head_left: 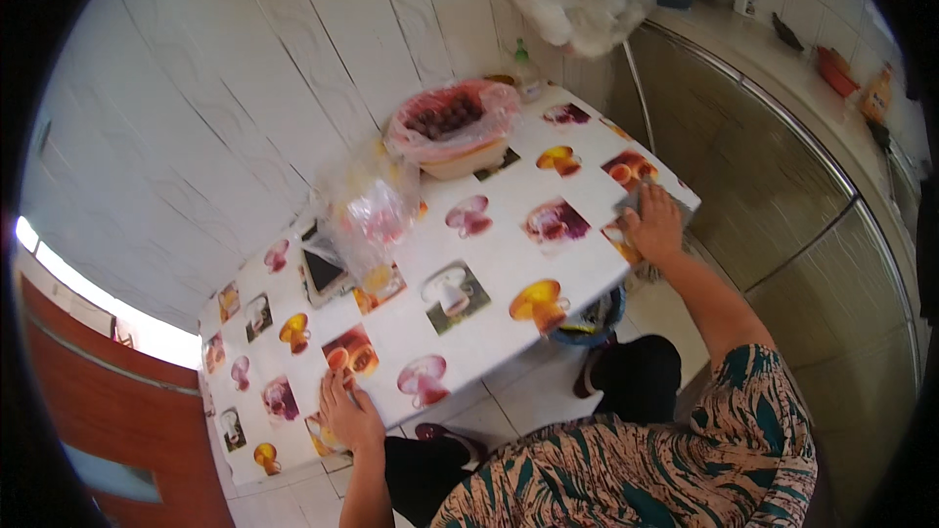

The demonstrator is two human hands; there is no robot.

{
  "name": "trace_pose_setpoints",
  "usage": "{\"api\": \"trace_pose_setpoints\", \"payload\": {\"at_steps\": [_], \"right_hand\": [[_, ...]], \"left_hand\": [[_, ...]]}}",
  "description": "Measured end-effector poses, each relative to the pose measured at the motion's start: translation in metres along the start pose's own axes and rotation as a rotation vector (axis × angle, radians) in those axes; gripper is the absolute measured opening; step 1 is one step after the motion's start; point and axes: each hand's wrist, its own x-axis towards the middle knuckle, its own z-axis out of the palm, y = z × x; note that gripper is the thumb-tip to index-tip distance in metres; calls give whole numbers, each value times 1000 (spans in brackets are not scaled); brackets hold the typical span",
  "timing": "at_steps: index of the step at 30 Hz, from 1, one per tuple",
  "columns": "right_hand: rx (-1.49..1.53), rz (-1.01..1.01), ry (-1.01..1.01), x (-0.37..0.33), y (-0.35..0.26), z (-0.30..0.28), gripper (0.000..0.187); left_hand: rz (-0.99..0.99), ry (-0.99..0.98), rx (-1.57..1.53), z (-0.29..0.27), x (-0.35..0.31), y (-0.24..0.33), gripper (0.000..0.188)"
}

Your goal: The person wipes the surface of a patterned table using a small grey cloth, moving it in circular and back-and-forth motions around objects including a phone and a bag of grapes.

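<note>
A table (499, 264) covered in a white cloth printed with cups stretches out in front of me. At its near edge, my left hand (349, 416) lies flat with the fingers stretched out and holds nothing. Over by the right corner, my right hand (653, 222) presses down on a grey cloth (629, 200). Most of that cloth is hidden under the palm and fingers. Printed orange and brown cup pictures surround the right hand.
A basin (460, 166) lined with a pink bag holds dark round fruit at the back. Beside it are a clear plastic bag (367, 205), a dark-screened device (323, 269) and a bottle (526, 73). A blue bin (595, 321) stands below the table; a counter (763, 59) curves along the right.
</note>
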Motion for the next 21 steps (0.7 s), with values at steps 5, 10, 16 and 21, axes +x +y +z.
{"api": "trace_pose_setpoints", "payload": {"at_steps": [5, 10, 16, 21], "right_hand": [[165, -226, -75, -74, -95, -26, 65], [309, -500, -265, -136, -202, -53, 69], [433, -853, -394, -176, -307, -45, 67], [504, -819, -413, -143, -306, -36, 70]], "left_hand": [[23, 21, 4, 9, -6, -12, 40], [34, 62, -24, 12, -4, -8, 40], [9, 69, -18, 17, -4, -11, 41], [25, 70, -35, 11, -4, -6, 41]]}}
